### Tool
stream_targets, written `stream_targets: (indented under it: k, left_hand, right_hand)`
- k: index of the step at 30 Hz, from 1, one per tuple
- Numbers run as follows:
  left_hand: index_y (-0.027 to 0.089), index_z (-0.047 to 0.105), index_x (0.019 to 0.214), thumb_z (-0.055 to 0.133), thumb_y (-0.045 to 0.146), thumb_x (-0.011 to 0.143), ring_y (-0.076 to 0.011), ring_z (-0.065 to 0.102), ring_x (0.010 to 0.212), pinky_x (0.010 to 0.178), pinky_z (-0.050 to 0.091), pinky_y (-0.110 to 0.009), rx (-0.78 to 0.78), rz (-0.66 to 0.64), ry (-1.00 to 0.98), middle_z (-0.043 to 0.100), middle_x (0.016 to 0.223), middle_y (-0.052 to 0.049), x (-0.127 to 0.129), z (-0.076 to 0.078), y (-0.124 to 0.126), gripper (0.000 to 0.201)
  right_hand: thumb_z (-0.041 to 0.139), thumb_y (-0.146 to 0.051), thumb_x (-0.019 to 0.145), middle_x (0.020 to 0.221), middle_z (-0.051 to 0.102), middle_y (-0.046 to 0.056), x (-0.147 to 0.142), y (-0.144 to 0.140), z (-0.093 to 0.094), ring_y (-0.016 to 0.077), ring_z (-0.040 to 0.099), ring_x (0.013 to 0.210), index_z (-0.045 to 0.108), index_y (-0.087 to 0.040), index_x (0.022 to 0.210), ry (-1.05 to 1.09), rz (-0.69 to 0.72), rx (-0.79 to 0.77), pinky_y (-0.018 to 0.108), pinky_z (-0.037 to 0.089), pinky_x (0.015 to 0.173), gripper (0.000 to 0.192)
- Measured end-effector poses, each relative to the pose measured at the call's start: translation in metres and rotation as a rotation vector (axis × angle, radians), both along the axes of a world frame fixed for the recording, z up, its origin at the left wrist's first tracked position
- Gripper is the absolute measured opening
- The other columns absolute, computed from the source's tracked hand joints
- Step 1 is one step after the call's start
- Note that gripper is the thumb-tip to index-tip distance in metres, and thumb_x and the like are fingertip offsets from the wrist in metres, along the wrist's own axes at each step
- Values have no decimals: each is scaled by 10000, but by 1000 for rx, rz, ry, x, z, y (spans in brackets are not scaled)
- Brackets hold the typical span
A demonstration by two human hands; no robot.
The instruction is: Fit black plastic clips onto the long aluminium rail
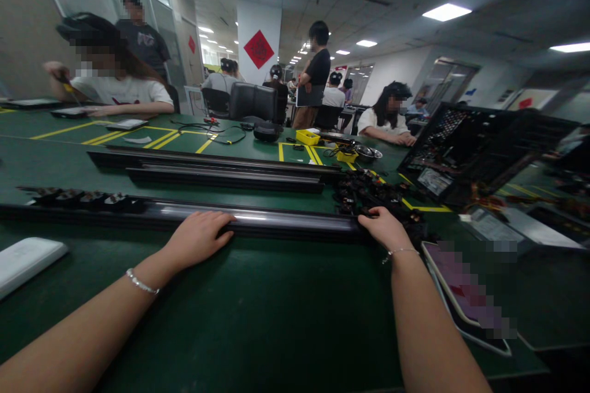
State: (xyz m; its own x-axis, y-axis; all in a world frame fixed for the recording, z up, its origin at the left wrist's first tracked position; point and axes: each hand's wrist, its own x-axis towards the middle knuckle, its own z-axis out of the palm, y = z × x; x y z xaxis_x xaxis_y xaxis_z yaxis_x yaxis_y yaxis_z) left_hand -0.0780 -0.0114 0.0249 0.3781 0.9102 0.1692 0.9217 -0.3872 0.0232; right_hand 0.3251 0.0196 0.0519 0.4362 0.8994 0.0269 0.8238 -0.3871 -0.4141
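A long black metal rail (276,221) lies across the green table (258,313) in front of me. My left hand (198,236) rests palm down on the rail near its middle, fingers curled over its top. My right hand (385,227) grips the rail's right end, next to a pile of small black parts (369,190). Several black socket modules (78,198) sit in the rail's left part. Both wrists wear thin bracelets.
Two more black rails (221,169) lie further back. A phone (465,288) lies at my right, a white pad (25,261) at my left. An open black computer case (479,150) stands at right. A yellow box (307,136) and cables sit beyond. Other people work at the far tables.
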Motion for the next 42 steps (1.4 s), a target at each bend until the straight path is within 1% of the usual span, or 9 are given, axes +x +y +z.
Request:
stream_targets:
  k: [10, 15, 20, 23, 29, 33, 37, 42]
  left_hand:
    - [230, 577, 1129, 394, 435, 829, -232, 573, 1030, 878, 398, -373, 19, 2, -27, 645, 1107, -56, 0, -2, 1, 407]
    - [228, 566, 1151, 386, 444, 831, -232, 566, 1042, 895, 391, -376, 0, 10, -33, 638, 1125, -60, 0, -1, 0, 426]
    - [228, 563, 1149, 381, 436, 834, -226, 566, 1048, 900, 392, -370, -7, 17, -12, 637, 1129, -59, 0, 1, 0, 419]
    - [223, 565, 1146, 379, 435, 834, -226, 565, 1052, 900, 393, -370, -5, 14, -13, 634, 1136, -60, 1, 1, -1, 421]
    - [223, 571, 1141, 382, 435, 831, -237, 576, 1034, 894, 400, -384, 4, 11, -25, 641, 1122, -62, 0, 0, -1, 421]
    - [234, 573, 1136, 383, 445, 831, -233, 577, 1033, 902, 399, -380, 15, 7, -33, 643, 1117, -56, -1, -1, 0, 416]
    - [231, 575, 1136, 386, 454, 828, -235, 575, 1035, 914, 394, -385, 7, 11, -41, 644, 1115, -57, 0, 0, -1, 424]
    - [228, 570, 1144, 361, 483, 841, -228, 571, 1037, 917, 392, -378, -25, 16, -59, 638, 1129, -64, 1, 4, -2, 449]
  right_hand:
    - [547, -439, 680, 1035, 641, 96, 13, 4, -3, 242, 595, 927, 560, -170, 1095, 23, -24, 13, 311, 429, 796, 495]
    - [563, -440, 672, 1023, 644, 95, 18, 6, -5, 233, 601, 905, 574, -163, 1082, 39, -20, 23, 312, 442, 793, 495]
    - [571, -440, 663, 1013, 647, 92, 28, 9, -9, 202, 622, 803, 590, -172, 1084, 100, -54, 12, 284, 481, 676, 499]
    - [571, -440, 657, 989, 657, 88, 33, 10, -11, 197, 625, 780, 629, -179, 1033, 102, -54, 7, 273, 485, 644, 462]
    - [565, -409, 639, 853, 686, 60, 35, 9, -10, 202, 630, 748, 690, -205, 877, 43, -59, 29, 267, 483, 643, 338]
    - [567, -392, 634, 867, 691, 52, 36, 8, -9, 189, 632, 723, 694, -202, 865, 41, -82, 23, 252, 481, 632, 325]
    - [561, -385, 639, 834, 695, 49, 41, 8, -9, 183, 632, 693, 696, -201, 873, 51, -119, 20, 251, 480, 628, 328]
    - [571, -388, 629, 843, 692, 51, 45, 10, -11, 190, 632, 721, 703, -206, 845, 63, -116, 47, 265, 483, 657, 311]
